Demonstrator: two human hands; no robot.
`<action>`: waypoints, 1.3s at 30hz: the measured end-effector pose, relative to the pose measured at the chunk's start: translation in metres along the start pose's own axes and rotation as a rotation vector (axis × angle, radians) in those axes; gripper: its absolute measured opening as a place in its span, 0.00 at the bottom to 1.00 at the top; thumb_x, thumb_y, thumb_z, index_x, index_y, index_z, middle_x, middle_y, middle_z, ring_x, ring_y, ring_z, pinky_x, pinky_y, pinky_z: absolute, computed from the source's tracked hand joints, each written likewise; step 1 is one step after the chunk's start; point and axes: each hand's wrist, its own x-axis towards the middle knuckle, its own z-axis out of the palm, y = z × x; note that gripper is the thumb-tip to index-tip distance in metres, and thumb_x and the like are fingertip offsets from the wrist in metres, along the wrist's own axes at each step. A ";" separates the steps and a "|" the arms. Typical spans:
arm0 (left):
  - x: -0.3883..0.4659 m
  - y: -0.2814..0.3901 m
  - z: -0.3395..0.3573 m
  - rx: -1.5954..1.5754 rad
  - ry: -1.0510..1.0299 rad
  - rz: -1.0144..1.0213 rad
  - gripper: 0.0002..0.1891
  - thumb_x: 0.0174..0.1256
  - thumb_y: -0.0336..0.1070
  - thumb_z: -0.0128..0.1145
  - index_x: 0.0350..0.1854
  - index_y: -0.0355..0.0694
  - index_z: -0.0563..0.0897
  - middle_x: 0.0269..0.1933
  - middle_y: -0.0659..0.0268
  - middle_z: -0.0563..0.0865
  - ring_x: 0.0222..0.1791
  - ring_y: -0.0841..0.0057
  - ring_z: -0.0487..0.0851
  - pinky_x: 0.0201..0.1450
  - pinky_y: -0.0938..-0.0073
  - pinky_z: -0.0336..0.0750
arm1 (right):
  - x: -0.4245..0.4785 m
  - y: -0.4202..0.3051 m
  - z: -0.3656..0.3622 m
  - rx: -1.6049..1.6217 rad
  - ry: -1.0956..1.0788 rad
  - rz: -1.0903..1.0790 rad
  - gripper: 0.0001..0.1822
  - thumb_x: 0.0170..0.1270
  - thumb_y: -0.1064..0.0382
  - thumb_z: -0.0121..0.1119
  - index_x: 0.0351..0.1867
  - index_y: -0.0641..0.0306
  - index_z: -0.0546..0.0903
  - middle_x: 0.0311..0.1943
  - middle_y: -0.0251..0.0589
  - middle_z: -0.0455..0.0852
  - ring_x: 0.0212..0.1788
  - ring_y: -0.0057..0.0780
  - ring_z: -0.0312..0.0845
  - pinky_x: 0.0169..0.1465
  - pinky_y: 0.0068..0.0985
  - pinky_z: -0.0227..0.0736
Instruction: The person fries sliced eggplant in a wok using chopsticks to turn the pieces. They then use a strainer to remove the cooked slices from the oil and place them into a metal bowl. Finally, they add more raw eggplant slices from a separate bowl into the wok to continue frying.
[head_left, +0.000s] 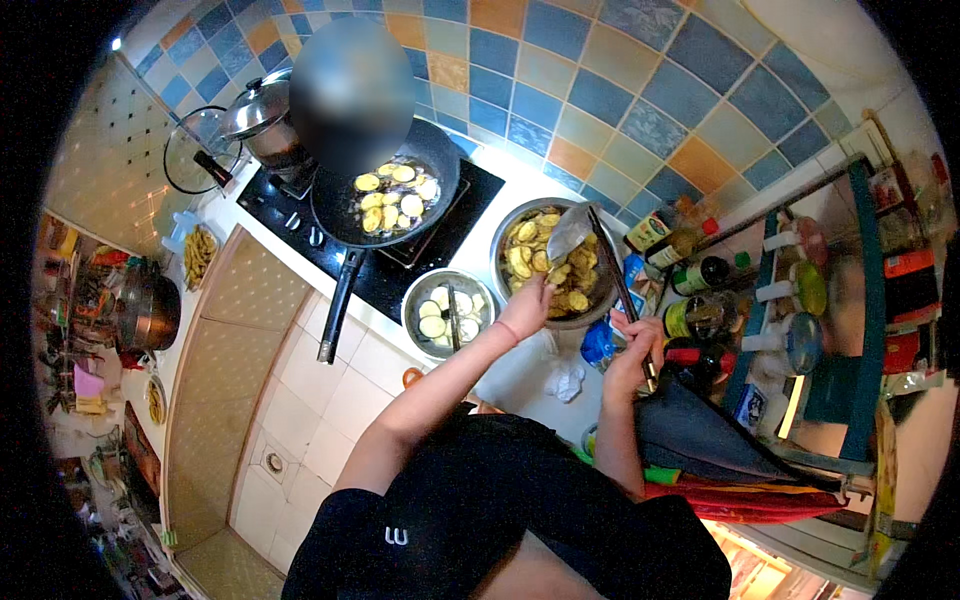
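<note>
My right hand (636, 349) grips the long dark handle of a metal spatula (571, 231). The spatula's blade hangs over a large metal bowl (501, 281) of fried, browned slices (574, 281). Over the bowl's near side is my left hand (529, 304), its fingertips close to the blade's lower edge; whether they pinch anything is hidden. Left of it, a smaller metal bowl (409, 319) holds pale round slices (433, 326), with dark chopsticks (453, 311) lying across. Yellow slices (390, 199) sit in oil in a black frying pan (442, 150) on the cooktop (259, 202).
The pan's handle (341, 307) juts past the counter's front edge. A lidded steel pot (259, 112) and a glass lid (199, 161) stand at left. Several bottles (701, 315) crowd the right beside a rack (862, 315). Crumpled white paper (566, 381) lies near me. A blurred patch covers part of the pan.
</note>
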 end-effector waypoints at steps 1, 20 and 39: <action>-0.001 -0.003 -0.015 -0.125 0.043 0.022 0.17 0.68 0.40 0.44 0.51 0.32 0.71 0.35 0.43 0.78 0.35 0.45 0.78 0.38 0.55 0.74 | 0.000 -0.005 0.007 0.011 0.013 0.012 0.11 0.65 0.69 0.42 0.24 0.69 0.71 0.29 0.42 0.71 0.31 0.33 0.75 0.40 0.30 0.77; -0.075 -0.072 -0.306 -0.828 0.448 -0.568 0.19 0.73 0.43 0.41 0.59 0.37 0.68 0.28 0.73 0.72 0.14 0.93 0.59 0.13 0.90 0.52 | 0.048 0.059 0.271 -0.212 -0.983 -0.299 0.09 0.59 0.63 0.58 0.37 0.67 0.80 0.36 0.46 0.82 0.41 0.38 0.79 0.45 0.27 0.73; -0.071 -0.104 -0.332 -1.094 0.343 -0.578 0.15 0.72 0.44 0.43 0.53 0.41 0.71 0.28 0.73 0.74 0.13 0.93 0.58 0.13 0.90 0.49 | 0.071 0.146 0.347 0.005 -0.223 0.480 0.27 0.69 0.46 0.40 0.30 0.70 0.78 0.26 0.45 0.83 0.26 0.34 0.81 0.30 0.22 0.78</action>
